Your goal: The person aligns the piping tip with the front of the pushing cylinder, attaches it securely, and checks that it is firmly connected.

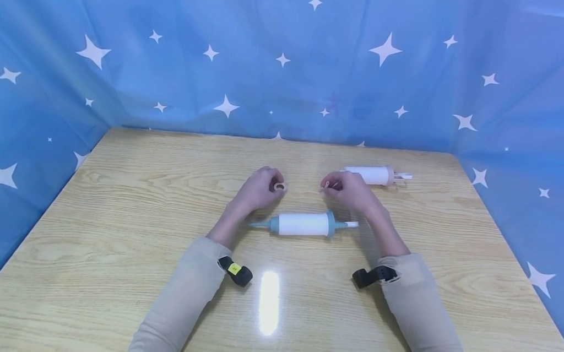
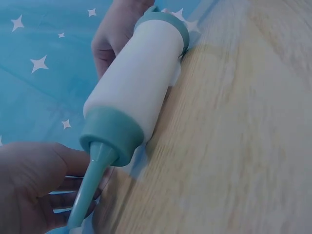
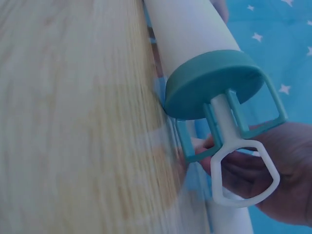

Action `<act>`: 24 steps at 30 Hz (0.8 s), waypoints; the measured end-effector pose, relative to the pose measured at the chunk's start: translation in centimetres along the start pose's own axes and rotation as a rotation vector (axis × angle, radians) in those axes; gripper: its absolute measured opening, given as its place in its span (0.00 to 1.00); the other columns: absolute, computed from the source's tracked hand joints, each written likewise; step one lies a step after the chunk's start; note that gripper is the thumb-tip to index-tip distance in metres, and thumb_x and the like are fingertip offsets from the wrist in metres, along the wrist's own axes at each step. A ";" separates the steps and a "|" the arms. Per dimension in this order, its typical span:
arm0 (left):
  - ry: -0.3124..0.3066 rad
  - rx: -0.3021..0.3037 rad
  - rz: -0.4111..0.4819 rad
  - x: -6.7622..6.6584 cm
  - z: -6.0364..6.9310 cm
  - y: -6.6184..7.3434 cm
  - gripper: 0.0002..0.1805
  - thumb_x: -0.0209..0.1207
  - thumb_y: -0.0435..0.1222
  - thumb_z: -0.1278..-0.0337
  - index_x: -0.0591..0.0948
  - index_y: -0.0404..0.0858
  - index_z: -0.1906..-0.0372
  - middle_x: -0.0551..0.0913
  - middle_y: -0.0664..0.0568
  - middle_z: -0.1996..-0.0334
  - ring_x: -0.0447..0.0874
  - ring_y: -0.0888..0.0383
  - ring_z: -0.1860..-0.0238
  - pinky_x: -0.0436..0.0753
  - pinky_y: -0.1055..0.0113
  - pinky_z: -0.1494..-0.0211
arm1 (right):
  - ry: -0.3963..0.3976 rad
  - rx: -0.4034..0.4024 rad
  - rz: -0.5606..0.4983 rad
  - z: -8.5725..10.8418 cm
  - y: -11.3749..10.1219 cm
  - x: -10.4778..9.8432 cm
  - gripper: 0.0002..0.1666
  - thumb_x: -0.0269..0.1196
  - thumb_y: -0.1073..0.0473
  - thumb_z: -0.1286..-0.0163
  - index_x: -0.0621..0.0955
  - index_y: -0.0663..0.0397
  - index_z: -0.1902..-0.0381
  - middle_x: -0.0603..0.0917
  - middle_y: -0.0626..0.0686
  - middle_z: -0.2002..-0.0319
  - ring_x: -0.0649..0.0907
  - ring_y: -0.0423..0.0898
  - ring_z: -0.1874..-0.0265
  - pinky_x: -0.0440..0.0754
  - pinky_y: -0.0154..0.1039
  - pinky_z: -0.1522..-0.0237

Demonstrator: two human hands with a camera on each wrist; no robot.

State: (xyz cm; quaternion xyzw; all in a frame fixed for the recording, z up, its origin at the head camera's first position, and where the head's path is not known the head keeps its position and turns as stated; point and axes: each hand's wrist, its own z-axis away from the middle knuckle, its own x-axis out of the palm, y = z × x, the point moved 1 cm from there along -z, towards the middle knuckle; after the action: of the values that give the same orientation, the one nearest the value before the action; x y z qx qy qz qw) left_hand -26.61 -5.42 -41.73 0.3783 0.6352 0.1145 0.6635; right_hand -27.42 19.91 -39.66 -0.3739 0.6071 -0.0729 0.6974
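the left hand (image 1: pixel 260 188) pinches a small pale ring (image 1: pixel 284 187), the right hand (image 1: pixel 351 190) a small pale piece (image 1: pixel 327 184), both just beyond the teal-and-white syringe (image 1: pixel 304 224) lying on the wooden table (image 1: pixel 107 250).

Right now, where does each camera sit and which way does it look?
Head: on the person's head, facing forward and down over the table; left hand, right hand and both sleeves show.
Left wrist: on that wrist, looking along the teal tube from its thin tip; left hand close, right hand beyond.
Right wrist: on that wrist, facing that tube's ring handle; right hand close, some left hand beyond.
The wrist views share that tube, from opposite ends.
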 end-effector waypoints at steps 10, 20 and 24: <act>-0.026 0.052 -0.097 -0.3 0.2 0.4 0.15 0.64 0.32 0.37 0.83 0.29 0.48 0.82 0.43 0.55 0.82 0.50 0.55 0.83 0.60 0.47 | -0.006 -0.021 0.015 0.0 0.4 0.2 0.05 0.62 0.64 0.26 0.85 0.58 0.58 0.86 0.53 0.65 0.82 0.47 0.69 0.80 0.43 0.63; -0.046 0.065 -0.148 -0.5 0.6 0.3 0.14 0.61 0.33 0.35 0.85 0.29 0.49 0.80 0.40 0.52 0.80 0.48 0.54 0.82 0.58 0.47 | 0.060 0.006 -0.026 0.2 -0.2 -0.1 0.08 0.61 0.62 0.25 0.83 0.61 0.55 0.86 0.60 0.59 0.86 0.53 0.61 0.85 0.48 0.58; -0.030 0.051 -0.130 -0.5 0.7 0.0 0.12 0.62 0.34 0.35 0.86 0.30 0.52 0.80 0.42 0.56 0.77 0.51 0.58 0.82 0.60 0.51 | 0.045 -0.003 -0.049 0.3 -0.5 -0.2 0.07 0.62 0.61 0.26 0.83 0.60 0.56 0.87 0.59 0.60 0.87 0.51 0.63 0.86 0.48 0.59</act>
State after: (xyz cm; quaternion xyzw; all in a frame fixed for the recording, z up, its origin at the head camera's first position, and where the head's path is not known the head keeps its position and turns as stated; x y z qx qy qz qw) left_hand -26.00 -6.01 -41.36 0.3550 0.6511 0.0493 0.6691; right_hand -27.02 19.75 -39.22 -0.3879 0.6135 -0.0973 0.6809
